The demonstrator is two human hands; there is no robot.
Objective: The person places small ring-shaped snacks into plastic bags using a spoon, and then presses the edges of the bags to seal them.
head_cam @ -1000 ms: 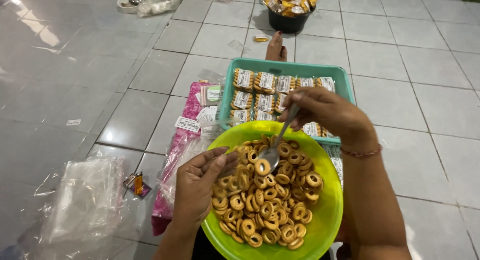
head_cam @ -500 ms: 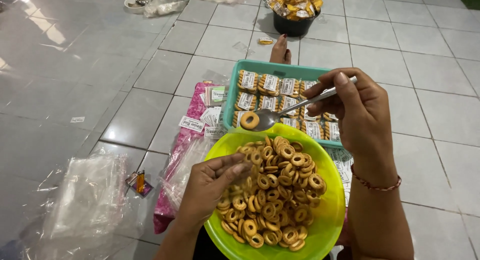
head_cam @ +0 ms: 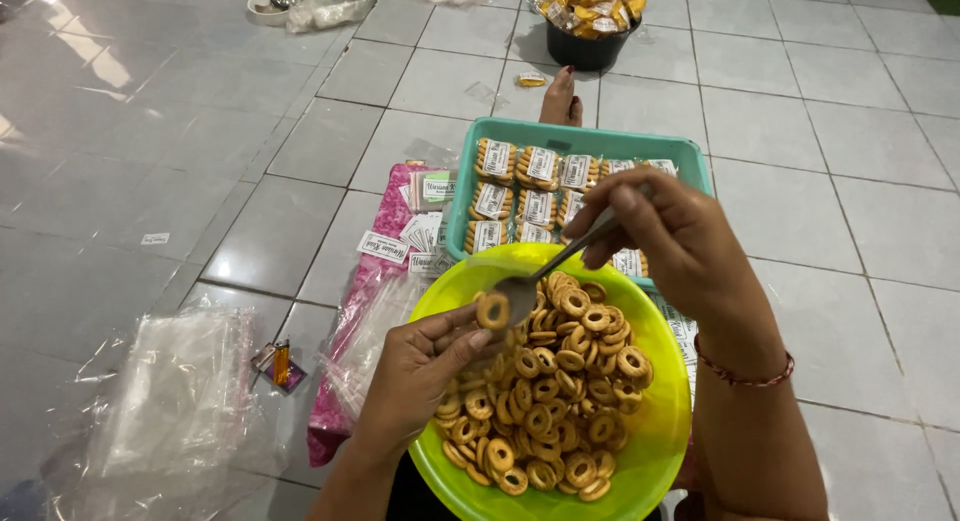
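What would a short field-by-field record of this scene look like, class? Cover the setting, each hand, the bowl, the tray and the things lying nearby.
Setting: grey tiled floor
Right hand: grips a metal spoon carrying one ring biscuit
Left hand: cupped over the bowl's left edge, fingertips close to the spoon
Bowl: lime-green bowl full of ring biscuits
Tray: teal tray of labelled biscuit packs
Nearby: clear plastic bags, pink cloth, black bucket of yellow packets

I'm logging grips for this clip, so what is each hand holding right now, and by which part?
The right hand holds a metal spoon by its handle's upper end, one ring cookie at its bowl. The left hand seems to pinch a clear bag, hard to confirm.
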